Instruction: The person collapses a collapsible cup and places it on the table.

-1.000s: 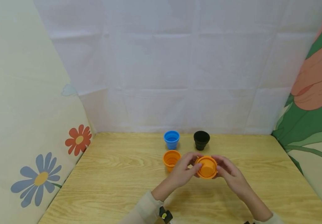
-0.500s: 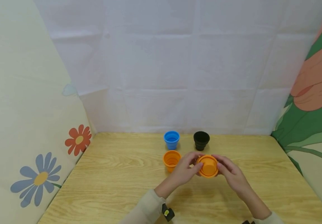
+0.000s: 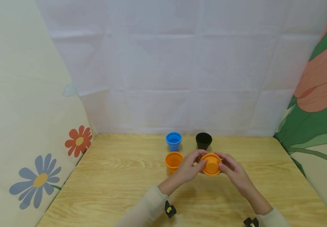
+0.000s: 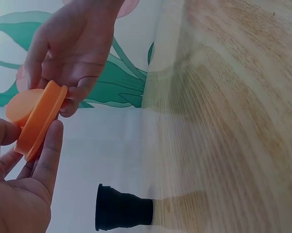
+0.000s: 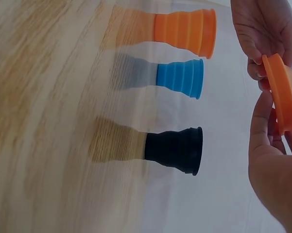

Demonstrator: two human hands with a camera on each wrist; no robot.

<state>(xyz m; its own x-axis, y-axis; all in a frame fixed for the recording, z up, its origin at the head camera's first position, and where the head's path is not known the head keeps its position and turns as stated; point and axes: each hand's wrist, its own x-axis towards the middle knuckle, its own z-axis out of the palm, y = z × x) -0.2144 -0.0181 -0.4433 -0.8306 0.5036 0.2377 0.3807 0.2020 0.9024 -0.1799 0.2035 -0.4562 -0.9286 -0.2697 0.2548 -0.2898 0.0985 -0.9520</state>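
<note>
nearest the wearer, two pale sleeves [image 3: 147, 206] are noted, with a black device [image 3: 170, 209] at each wrist. beyond them, the left hand [image 3: 188, 168] and right hand [image 3: 237, 176] jointly hold an orange cup [image 3: 212, 167], raised clear of the wooden table [image 3: 109, 186]. both grips are closed on its rim: thumbs on the wearer's side, fingers curled round the far edge. the cup appears partly collapsed, its base turned towards the wearer; holding it at opposite sides presumably keeps the rim steady and leaves the folds within thumb reach. just left of the left hand, a second orange cup [image 3: 173, 161] stands upright. behind it stands a blue cup [image 3: 174, 141], with a black cup [image 3: 204, 139] to the right. these rest on their narrow bases, mouths up, likely spaced so none obstructs another. at the rear hangs a creased white sheet [image 3: 152, 63], probably as plain backdrop. count: four cups; two orange, one blue, one black; three standing, one held.
</note>
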